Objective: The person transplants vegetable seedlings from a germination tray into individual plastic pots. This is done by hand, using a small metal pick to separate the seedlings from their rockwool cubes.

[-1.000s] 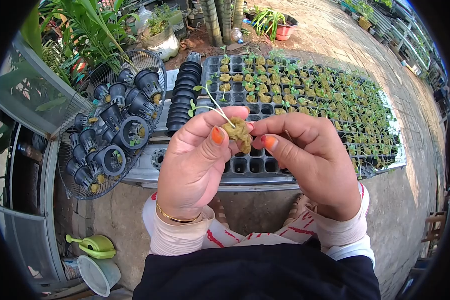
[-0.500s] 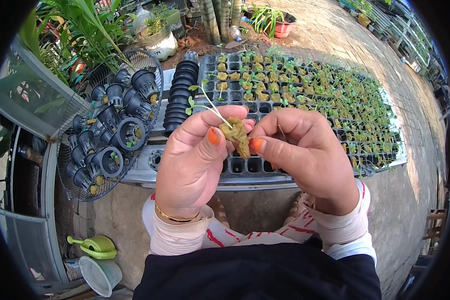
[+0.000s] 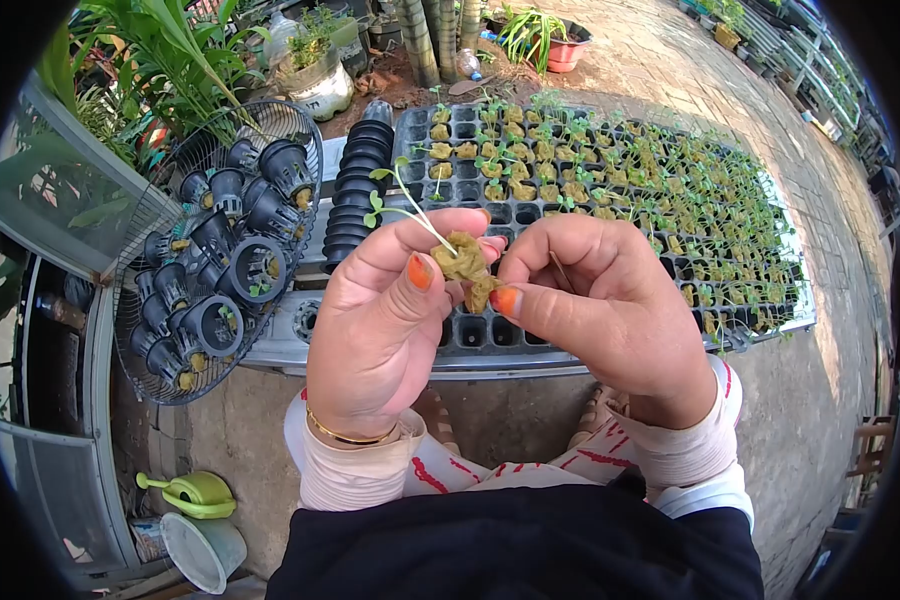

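Brown plug (image 3: 458, 258) w/ sdlg (image 3: 429, 222) | L hand (image 3: 378, 300) holds | R hand (image 3: 600, 310) pinches btm

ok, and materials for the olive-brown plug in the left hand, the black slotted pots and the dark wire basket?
Olive-brown plug: matte, soft-looking, maybe mineral wool or sponge; ragged, torn-looking edges.
Black slotted pots: probably moulded plastic, satin; soft highlights, smooth even rims.
Dark wire basket: likely metal, from its thin open mesh; can't tell whether it's coated.
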The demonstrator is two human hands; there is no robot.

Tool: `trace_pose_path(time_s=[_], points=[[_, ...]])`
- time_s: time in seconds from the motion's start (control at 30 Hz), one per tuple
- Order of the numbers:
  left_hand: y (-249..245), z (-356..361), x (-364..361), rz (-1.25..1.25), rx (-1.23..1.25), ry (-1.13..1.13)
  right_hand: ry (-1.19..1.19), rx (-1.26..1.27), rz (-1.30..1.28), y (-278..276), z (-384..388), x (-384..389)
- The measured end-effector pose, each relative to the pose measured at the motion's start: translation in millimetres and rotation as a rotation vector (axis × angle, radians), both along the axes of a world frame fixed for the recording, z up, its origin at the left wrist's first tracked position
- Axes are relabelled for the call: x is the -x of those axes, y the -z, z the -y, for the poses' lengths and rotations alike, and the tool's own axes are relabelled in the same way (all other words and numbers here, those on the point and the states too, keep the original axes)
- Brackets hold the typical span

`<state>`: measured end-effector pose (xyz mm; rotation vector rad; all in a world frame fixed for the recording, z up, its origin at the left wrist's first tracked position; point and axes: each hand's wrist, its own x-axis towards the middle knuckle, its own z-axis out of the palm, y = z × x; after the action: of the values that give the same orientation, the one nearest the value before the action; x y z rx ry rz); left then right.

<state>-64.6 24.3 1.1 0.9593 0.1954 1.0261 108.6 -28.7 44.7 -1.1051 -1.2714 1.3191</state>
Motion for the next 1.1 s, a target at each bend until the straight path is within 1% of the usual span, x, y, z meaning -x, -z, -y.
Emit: trace_pose_path(time_s=[0.23, 0.3, 0.43, 0.53, 0.63, 0.83, 0.9, 1.03, 1.1], points=[[2.4, -1.3, -1.2, 0.024, -0.004, 0.0, -0.013, -0.016, -0.043, 1.9, -1.1, -1.2], [2.7, -1.3, -1.2, 0.04, 0.033, 0.014, 0.024, -0.039, -0.003, 3.5, -1.2, -0.9], [0.8, -0.9, -0.9, 0.019, 0.032, -0.003, 0.039, -0.048, -0.007, 4.4, -1.3, -0.8], [1.9, -1.4, -0.9, 0.017, 0.036, -0.022, 0.04, -0.025, -0.004, 4.0, -0.8, -2.6], [2.7, -2.7, 0.1, 0.016, 0.019, -0.025, 0.028, -0.001, 0.058, 1.1, -0.3, -3.6], [2.1, -2.3, -1.3, 0.031, 0.016, -0.031, 0.049, -0.033, 0.084, 6.4, -0.9, -4.0], [1.4, -2.7, -1.3, 0.025, 0.016, -0.02, 0.116, -0.122, 0.103, 5.1, -1.9, 0.1], [-1.2, -1.2, -1.4, 0.009, 0.038, -0.012, 0.096, -0.158, 0.088, 7.5, -2.5, 1.1], [-0.6, -0.5, -1.6, 0.045, 0.042, -0.011, 0.114, -0.173, 0.104, 9.6, -4.2, -0.1]])
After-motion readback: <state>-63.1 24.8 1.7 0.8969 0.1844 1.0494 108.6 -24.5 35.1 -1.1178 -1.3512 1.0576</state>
